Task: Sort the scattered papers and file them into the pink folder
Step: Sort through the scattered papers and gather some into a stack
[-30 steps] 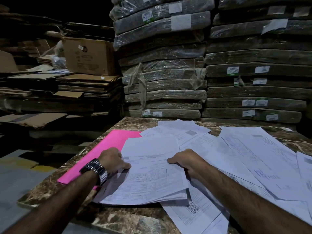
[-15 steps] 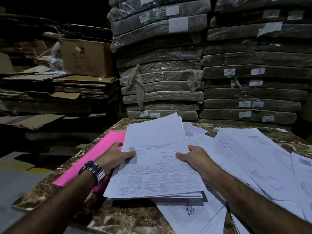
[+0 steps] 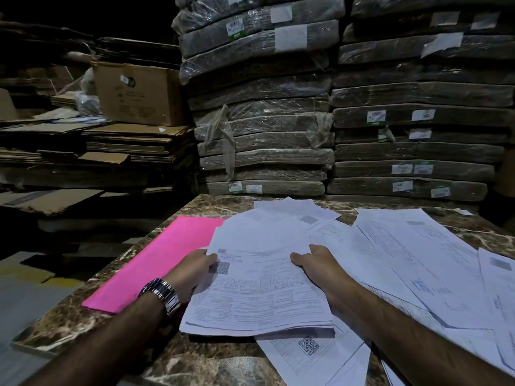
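Both hands hold a stack of white printed paper sheets (image 3: pixel 259 285) near the middle of the brown marbled stone surface (image 3: pixel 200 358). The left hand (image 3: pixel 195 270), with a silver metal wristwatch (image 3: pixel 163 295) on its wrist, grips the stack's nine o'clock edge: the thumb lies on the top sheet and the fingers are hidden underneath. The right hand (image 3: pixel 315 266) grips the three o'clock edge in the same way, thumb on top and fingers curled out of sight below the paper. The stack's near end rests low over the surface, and its far end overlaps other sheets. The flat bright pink folder (image 3: pixel 164 260) lies closed on the surface at nine to ten o'clock of the stack, its right corner tucked under the papers and its near corner close to the left wrist. More loose white printed papers (image 3: pixel 412 260) are spread overlapping from one to four o'clock, reaching the right edge of view. A white sheet with a black QR code (image 3: pixel 309 355) sticks out from beneath the stack at five o'clock. Beyond the surface at twelve o'clock stand two tall piles of flat plastic-wrapped bundles with white labels (image 3: pixel 264 107). At ten o'clock an open brown cardboard box (image 3: pixel 136 93) sits on layers of flattened brown cardboard (image 3: pixel 111 143).
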